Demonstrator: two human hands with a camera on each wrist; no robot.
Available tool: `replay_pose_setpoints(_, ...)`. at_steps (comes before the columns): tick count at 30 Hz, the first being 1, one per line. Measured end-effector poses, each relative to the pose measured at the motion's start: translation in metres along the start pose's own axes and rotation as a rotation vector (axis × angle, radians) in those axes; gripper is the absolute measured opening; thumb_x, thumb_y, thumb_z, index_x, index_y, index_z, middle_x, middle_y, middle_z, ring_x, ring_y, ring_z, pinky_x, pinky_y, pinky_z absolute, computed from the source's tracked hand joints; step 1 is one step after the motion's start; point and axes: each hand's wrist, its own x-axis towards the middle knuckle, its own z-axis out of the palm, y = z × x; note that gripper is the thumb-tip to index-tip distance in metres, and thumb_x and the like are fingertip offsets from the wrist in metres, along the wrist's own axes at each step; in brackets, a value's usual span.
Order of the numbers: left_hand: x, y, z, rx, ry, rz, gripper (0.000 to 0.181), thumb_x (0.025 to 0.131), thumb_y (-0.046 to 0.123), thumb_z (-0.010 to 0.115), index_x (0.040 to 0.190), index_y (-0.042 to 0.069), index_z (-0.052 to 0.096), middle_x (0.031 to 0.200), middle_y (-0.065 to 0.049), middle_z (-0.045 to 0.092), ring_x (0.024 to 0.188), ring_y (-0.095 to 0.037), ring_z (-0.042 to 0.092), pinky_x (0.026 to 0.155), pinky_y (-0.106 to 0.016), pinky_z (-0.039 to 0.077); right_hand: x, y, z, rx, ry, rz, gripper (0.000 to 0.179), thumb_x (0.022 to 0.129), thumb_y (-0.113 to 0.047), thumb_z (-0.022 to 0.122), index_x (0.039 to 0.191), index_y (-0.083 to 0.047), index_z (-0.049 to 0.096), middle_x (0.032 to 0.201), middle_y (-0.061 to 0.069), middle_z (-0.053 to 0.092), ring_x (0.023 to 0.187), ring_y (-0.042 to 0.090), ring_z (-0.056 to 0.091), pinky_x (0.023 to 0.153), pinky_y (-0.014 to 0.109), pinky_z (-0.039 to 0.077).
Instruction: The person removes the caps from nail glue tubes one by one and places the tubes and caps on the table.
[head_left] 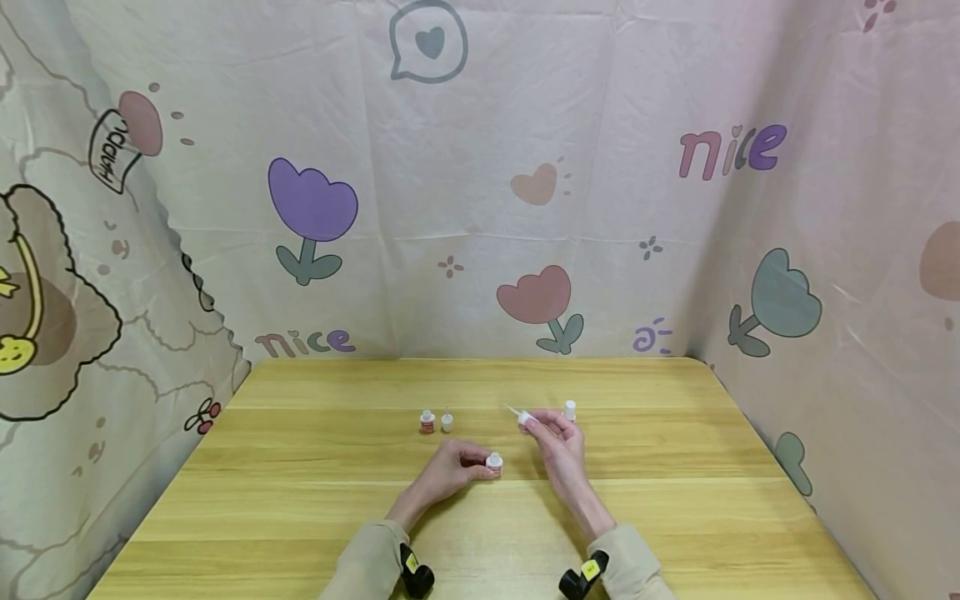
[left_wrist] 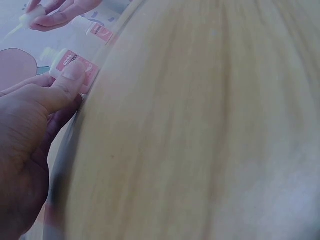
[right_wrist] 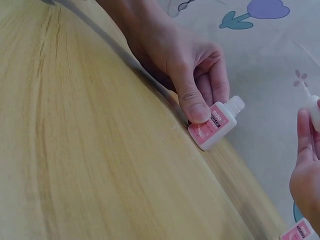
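Note:
My left hand point(head_left: 450, 468) grips a small white glue bottle point(head_left: 493, 468) with a pink label, thumb on its front. In the right wrist view this bottle point(right_wrist: 214, 126) shows "GLUE" on its label and a bare white neck. Off to the right, my right hand point(head_left: 561, 454) pinches a white brush cap point(head_left: 524, 418) between thumb and fingers. The cap's thin applicator points up and left, away from the palm. In the left wrist view the bottle point(left_wrist: 89, 76) sits upright at the fingertips, with the brush cap point(left_wrist: 33, 17) beyond it.
Farther back on the wooden table point(head_left: 315, 475), an uncapped glue bottle point(head_left: 427, 423) stands beside a loose brush cap point(head_left: 447, 423) with its applicator upward. A capped bottle point(head_left: 570, 410) stands behind my right hand, partly hidden. Printed cloth point(head_left: 465, 308) hangs along the table's back edge.

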Motion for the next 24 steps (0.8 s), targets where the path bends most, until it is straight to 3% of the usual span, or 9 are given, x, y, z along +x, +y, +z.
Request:
replay_pose_setpoints(10,-0.0003,0.0007,-0.0002,-0.001,-0.002,0.011,0.020,0.086,0.014,0.078,0.105,0.010,0.079,0.099,-0.007,0.080,0.090,-0.010,0.074,0.080,-0.019,0.056,-0.0007,-0.0021,-0.0016,0.025,-0.100,0.026,0.022,0.092,0.013,0.060,0.098,-0.006,0.068,0.095,0.002,0.076,0.087,0.013,0.074,0.088,0.026,0.059)
replay_pose_setpoints(17,-0.0002,0.0009,0.0000,0.013,-0.002,0.023,0.020,0.086,0.014,0.078,0.106,0.010,0.079,0.100,-0.007,0.080,0.090,-0.007,0.073,0.081,-0.019,0.056,0.0001,0.0019,-0.0041,-0.037,-0.101,0.054,0.026,0.092,0.012,0.060,0.100,-0.010,0.072,0.095,0.000,0.077,0.086,0.011,0.074,0.086,0.025,0.060)
replay_pose_setpoints(20,-0.0003,0.0011,0.0002,0.020,0.000,0.028,0.020,0.086,0.014,0.078,0.105,0.010,0.079,0.099,-0.007,0.080,0.090,-0.007,0.073,0.081,-0.020,0.056,0.0003,0.0025,-0.0052,-0.073,-0.128,0.043,0.022,0.095,0.010,0.058,0.113,0.003,0.069,0.096,-0.002,0.075,0.084,0.009,0.072,0.084,0.023,0.059)
replay_pose_setpoints(24,-0.0006,0.0019,0.0004,0.023,-0.002,0.030,0.020,0.086,0.014,0.078,0.105,0.009,0.079,0.100,-0.006,0.080,0.090,-0.009,0.073,0.081,-0.020,0.056,0.0007,0.0018,-0.0060,-0.135,-0.166,0.068,0.039,0.100,0.002,0.055,0.132,0.023,0.047,0.100,-0.004,0.071,0.085,0.006,0.067,0.083,0.020,0.057)
